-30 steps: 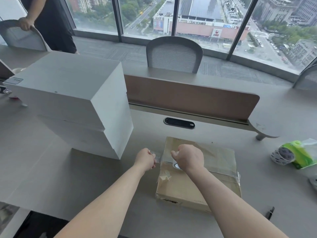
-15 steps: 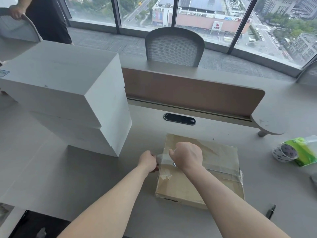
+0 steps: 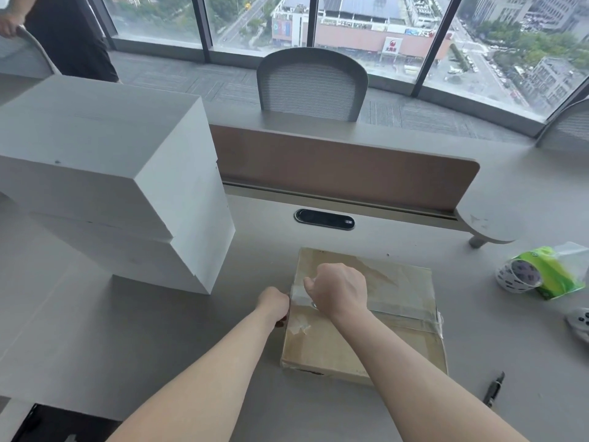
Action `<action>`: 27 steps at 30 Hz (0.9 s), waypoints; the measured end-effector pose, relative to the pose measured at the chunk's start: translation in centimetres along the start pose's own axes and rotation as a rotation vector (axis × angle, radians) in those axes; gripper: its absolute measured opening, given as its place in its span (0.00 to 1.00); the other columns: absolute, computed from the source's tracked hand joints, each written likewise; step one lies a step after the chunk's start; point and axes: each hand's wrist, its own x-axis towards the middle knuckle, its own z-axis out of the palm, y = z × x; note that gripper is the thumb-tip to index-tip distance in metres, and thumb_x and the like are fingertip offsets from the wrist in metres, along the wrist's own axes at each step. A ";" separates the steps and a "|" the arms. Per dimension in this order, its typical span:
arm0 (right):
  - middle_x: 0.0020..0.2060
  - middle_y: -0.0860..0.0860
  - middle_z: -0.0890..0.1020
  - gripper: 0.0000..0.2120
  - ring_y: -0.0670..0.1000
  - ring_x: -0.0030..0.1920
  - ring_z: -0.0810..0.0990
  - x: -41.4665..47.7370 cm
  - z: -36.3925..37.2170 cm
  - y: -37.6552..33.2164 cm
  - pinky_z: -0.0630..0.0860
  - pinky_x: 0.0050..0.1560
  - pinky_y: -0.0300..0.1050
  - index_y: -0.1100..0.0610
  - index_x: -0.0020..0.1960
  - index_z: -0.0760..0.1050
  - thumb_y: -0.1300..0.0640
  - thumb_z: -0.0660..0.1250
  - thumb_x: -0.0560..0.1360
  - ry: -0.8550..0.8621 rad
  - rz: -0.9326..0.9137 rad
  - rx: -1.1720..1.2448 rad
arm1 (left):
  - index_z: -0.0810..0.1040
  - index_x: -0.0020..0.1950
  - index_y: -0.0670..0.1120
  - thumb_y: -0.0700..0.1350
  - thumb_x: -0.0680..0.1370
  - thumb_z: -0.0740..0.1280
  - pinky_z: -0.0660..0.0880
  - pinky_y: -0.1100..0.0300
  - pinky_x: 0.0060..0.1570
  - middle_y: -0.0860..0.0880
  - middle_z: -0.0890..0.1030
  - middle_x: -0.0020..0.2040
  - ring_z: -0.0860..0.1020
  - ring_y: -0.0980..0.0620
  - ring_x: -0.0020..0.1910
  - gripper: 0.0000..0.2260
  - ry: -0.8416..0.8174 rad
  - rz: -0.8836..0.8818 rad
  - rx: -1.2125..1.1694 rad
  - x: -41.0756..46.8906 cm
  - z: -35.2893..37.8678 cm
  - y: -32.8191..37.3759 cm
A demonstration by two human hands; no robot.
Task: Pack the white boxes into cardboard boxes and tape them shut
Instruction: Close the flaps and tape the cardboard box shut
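Mid-taping right now. Got the cardboard box (image 3: pixel 334 349) lying flat and closed on the desk (image 3: pixel 159 330), with clear tape (image 3: pixel 401 306) already stretched across the top. Pinching the tape end at the box's left edge with the curled left hand (image 3: pixel 274 303), by the look of it. Gripping what seems to be the roll (image 3: pixel 314 304) with the right hand (image 3: pixel 338 290), fisted on the lid; mostly hidden, so can't swear to it. Got a stack of white boxes (image 3: pixel 111 173) waiting just left. Next, probably: pull taut, fold over the side, rub flat, cut.
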 end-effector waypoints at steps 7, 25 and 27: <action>0.36 0.51 0.80 0.20 0.57 0.38 0.75 -0.4 -0.5 0.1 0.69 0.38 0.46 0.54 0.35 0.71 0.43 0.56 0.79 -0.002 -0.003 0.044 | 0.72 0.38 0.45 0.38 0.79 0.57 0.68 0.54 0.39 0.47 0.77 0.39 0.75 0.43 0.43 0.11 0.136 0.307 0.280 -2.0 -0.5 0.9; 0.35 0.52 0.78 0.26 0.51 0.35 0.73 -1.6 0.5 4.1 0.67 0.33 0.46 0.60 0.42 0.72 0.36 0.69 0.72 -0.052 0.111 0.616 | 0.42 0.81 0.45 0.62 0.75 0.68 0.66 0.54 0.70 0.47 0.58 0.80 0.63 0.48 0.76 0.48 -0.108 0.374 0.419 -4.5 1.4 -1.7; 0.33 0.50 0.77 0.26 0.50 0.33 0.72 -1.5 0.5 4.1 0.67 0.32 0.45 0.59 0.41 0.71 0.35 0.69 0.72 -0.058 0.109 0.605 | 0.34 0.80 0.45 0.66 0.75 0.66 0.65 0.52 0.72 0.47 0.48 0.82 0.57 0.48 0.79 0.51 -0.087 0.420 0.495 -4.7 1.8 -2.2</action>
